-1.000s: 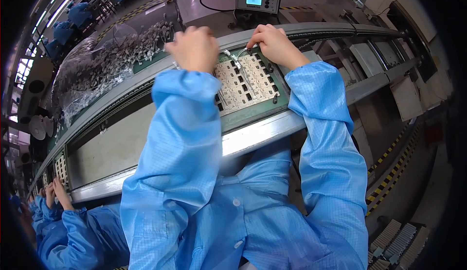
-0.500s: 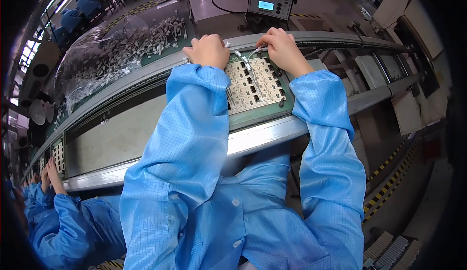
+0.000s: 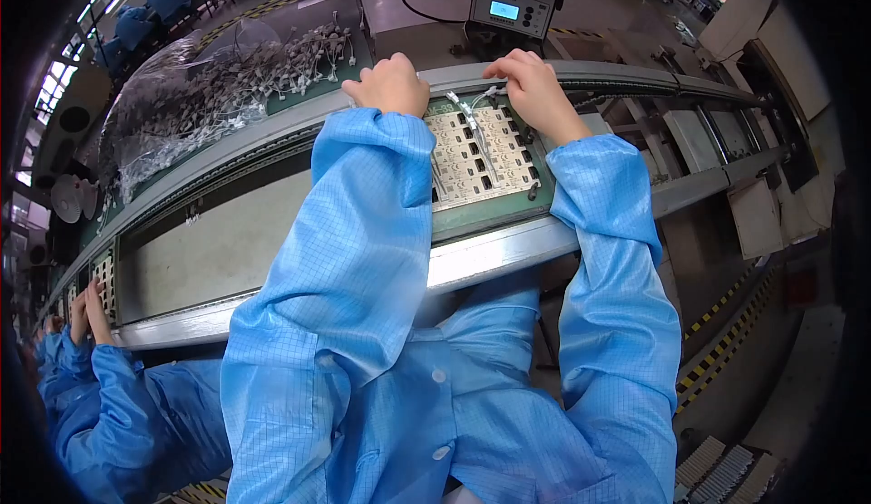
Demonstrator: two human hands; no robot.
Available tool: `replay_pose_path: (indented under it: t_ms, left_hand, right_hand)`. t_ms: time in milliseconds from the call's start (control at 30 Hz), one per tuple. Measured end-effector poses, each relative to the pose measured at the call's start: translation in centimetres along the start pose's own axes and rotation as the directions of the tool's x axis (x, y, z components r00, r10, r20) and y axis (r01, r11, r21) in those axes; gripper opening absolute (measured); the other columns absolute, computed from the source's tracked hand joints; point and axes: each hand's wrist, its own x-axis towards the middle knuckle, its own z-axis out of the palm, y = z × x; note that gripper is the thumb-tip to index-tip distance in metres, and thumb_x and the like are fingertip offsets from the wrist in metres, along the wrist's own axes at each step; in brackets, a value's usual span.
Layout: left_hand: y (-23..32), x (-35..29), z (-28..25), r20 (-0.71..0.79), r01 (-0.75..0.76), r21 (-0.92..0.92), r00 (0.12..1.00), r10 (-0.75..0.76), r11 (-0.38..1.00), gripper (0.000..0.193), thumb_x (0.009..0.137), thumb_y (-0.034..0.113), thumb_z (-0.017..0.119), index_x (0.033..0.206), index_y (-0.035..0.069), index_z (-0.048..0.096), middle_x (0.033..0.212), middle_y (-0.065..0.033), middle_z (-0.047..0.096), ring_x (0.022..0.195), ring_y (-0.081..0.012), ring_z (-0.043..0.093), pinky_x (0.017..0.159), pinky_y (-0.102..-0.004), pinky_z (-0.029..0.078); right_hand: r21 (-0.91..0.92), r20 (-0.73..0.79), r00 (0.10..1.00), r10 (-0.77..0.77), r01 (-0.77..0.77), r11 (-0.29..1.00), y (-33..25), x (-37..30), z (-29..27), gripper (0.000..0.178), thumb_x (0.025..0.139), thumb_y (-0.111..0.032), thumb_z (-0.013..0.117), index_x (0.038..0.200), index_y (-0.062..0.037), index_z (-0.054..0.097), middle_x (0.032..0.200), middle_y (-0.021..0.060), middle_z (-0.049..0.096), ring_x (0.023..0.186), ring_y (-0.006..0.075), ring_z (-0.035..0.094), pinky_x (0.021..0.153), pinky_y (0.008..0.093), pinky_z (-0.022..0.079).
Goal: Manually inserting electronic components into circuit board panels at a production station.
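A pale circuit board panel [image 3: 497,161] with rows of dark components lies in a green carrier on the metal conveyor in front of me. A white cable with small white connectors [image 3: 476,127] lies across it, one end near the far edge. My left hand [image 3: 390,88] is over the board's far left corner, its fingers curled; what they hold, if anything, is hidden. My right hand [image 3: 537,96] is at the far right corner, index finger stretched out, beside a cable end connector [image 3: 494,92]. I see nothing held in it.
A heap of cables with white connectors [image 3: 299,73] lies beyond the conveyor at left, partly in clear plastic. A grey fan unit [image 3: 513,5] with a lit screen stands at the back. Metal conveyor rails [image 3: 508,248] cross in front. A co-worker's hands [image 3: 88,312] are at another board, far left.
My right fingertips have come off the cable end and spread a little. My left hand stays near the far left corner, still curled. The view has shifted slightly.
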Motion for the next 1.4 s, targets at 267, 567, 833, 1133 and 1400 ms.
replay_pose_path:
  t_ms: [267,567,833,1133,1400]
  left_hand:
    - [0.2,0.3,0.3,0.088,-0.123,-0.117,0.987,0.134,0.985,0.015,0.080,0.023,0.069,0.091,0.014,0.074,0.098,-0.0058,0.072,0.098,-0.0261,0.067,0.090,-0.0492,0.041]
    - [-0.5,0.8,0.4,-0.042,-0.596,-0.354,0.780,0.624,0.721,0.016,0.080,0.016,0.069,0.091,0.005,0.072,0.087,-0.0116,0.070,0.080,-0.0297,0.069,0.074,-0.0405,0.055]
    - [-0.3,0.7,-0.3,0.052,-0.696,-0.267,0.680,0.731,0.666,0.016,0.081,0.017,0.070,0.093,0.007,0.072,0.090,-0.0104,0.068,0.086,-0.0314,0.067,0.078,-0.0411,0.052]
    - [-0.7,-0.1,-0.5,-0.021,-0.558,-0.494,0.774,0.633,0.666,0.022,0.081,0.001,0.067,0.102,0.002,0.066,0.093,-0.0140,0.069,0.089,-0.0320,0.069,0.079,-0.0383,0.054]
    - [-2.1,-1.0,-1.3,0.036,-0.479,-0.583,0.792,0.610,0.656,0.030,0.083,-0.008,0.052,0.108,0.000,0.065,0.096,-0.0137,0.074,0.091,-0.0304,0.071,0.084,-0.0369,0.054]
  right_hand:
    - [-0.123,-0.016,0.995,-0.097,0.094,0.988,-3.0,-0.2,1.4,0.013,0.087,-0.016,0.060,0.095,-0.0102,0.070,0.094,0.0029,0.061,0.098,0.0233,0.056,0.088,0.0386,0.038]
    - [-0.207,0.102,0.991,0.087,-0.065,0.976,-3.8,0.3,2.2,0.013,0.082,-0.022,0.066,0.083,-0.0096,0.069,0.095,0.0031,0.061,0.104,0.0236,0.053,0.089,0.0408,0.036]
    - [0.216,0.105,0.976,0.192,-0.210,0.953,-1.7,0.5,0.3,0.018,0.078,-0.027,0.069,0.081,-0.0091,0.074,0.094,0.0083,0.067,0.099,0.0273,0.061,0.090,0.0466,0.040]
    - [0.049,0.143,0.983,0.116,-0.124,0.991,-1.9,0.3,1.4,0.018,0.084,-0.027,0.067,0.091,-0.0109,0.071,0.095,0.0059,0.066,0.102,0.0258,0.059,0.092,0.0451,0.038]
    - [0.042,0.013,0.997,-0.072,0.071,0.997,-2.9,0.0,1.7,0.014,0.090,-0.020,0.060,0.100,-0.0114,0.066,0.098,0.0032,0.063,0.102,0.0240,0.056,0.092,0.0407,0.038]
